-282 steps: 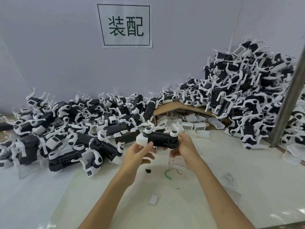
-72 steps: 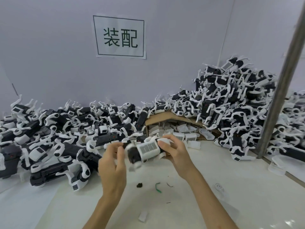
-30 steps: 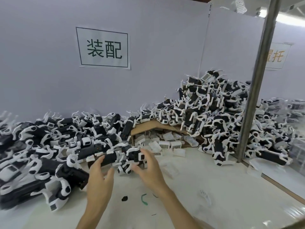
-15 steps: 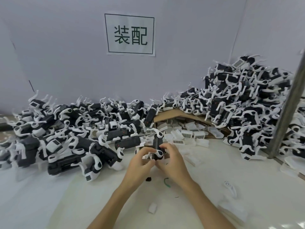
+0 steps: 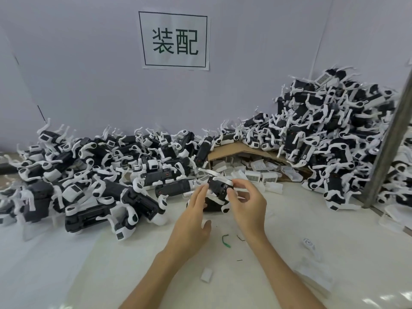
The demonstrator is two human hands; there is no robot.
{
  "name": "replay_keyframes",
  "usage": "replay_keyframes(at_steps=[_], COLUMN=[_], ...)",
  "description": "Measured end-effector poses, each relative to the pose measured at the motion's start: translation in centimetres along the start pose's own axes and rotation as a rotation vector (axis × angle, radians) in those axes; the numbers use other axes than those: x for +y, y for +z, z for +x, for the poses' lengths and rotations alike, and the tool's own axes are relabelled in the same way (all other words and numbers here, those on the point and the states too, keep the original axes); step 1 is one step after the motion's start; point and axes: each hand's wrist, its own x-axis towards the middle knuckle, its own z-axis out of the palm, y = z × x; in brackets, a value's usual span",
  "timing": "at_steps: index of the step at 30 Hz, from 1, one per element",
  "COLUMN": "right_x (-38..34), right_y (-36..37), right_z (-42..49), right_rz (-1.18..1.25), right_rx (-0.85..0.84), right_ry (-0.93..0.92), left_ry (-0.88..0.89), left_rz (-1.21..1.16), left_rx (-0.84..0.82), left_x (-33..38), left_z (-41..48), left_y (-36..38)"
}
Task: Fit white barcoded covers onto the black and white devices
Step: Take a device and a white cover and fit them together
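Device (image 5: 217, 190) long axis near-vertical in frame, white arms up, between hands. Right hand (image 5: 248, 205) grip pinches right side; left hand (image 5: 192, 214) straight-fingered, flat against left.

Bright, even light with soft shadows; glare on the desk (image 5: 376, 301) lower right; wide-angle edges bend; detail slightly soft.

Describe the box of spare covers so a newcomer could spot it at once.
Below and right of the wall sign, the tall device heap slopes down to the table. At its foot lies a brown cardboard box spilling white barcoded covers, the only brown thing among black-and-white parts.
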Motion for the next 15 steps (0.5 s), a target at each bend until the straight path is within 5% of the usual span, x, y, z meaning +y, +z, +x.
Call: replay_keyframes(at_steps=[5,7,10,15], right_x=[-0.4,-0.4,-0.6,-1.3], right_y=[-0.5,-0.8,-0.9,-1.3], right_z=[0.7,1.1,1.5,1.3], right_rz=[0.163,0.245,0.406,0.673], right_rx=[0.114,0.098,-0.037,-0.445], right_ry=[0.085,0.158,0.290,0.383], left_ry=[-0.039,0.035,0.164,0.199], left_rz=[-0.029,0.130,0.459,0.536], left_rx=[0.062,0.185,0.389,0.566], left_x=[0.1,0.5,0.8,0.8], left_z=[0.0,0.0,0.0,0.2], left_y=[-0.3,-0.6,-0.9,-0.9])
